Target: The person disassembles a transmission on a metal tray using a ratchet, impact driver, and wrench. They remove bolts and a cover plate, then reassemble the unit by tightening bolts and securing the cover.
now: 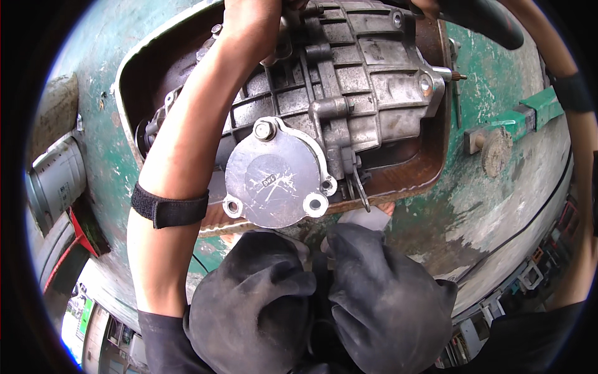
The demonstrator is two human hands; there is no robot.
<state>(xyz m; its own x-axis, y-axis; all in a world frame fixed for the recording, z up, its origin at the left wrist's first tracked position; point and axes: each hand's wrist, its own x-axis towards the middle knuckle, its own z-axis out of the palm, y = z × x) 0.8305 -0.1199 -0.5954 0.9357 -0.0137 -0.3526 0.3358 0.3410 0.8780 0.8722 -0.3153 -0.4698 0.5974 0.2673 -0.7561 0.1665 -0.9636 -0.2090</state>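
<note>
A large grey metal gearbox housing with ribbed sides lies in a rusty brown metal tray. At its near end is a round flat cover with bolt lugs; one bolt shows in the upper lug. My left hand reaches over the far side of the housing, its fingers cut off by the upper edge. A thick black rounded tool slants in at the top right. Fingers of my right hand curl at its end; most of that hand is out of the picture.
Worn green paint covers the floor. Right of the tray lies a green metal bar with a rusty round end. A silver can stands at the left, near a red-edged object. My dark-clad knees are close to the tray's near edge.
</note>
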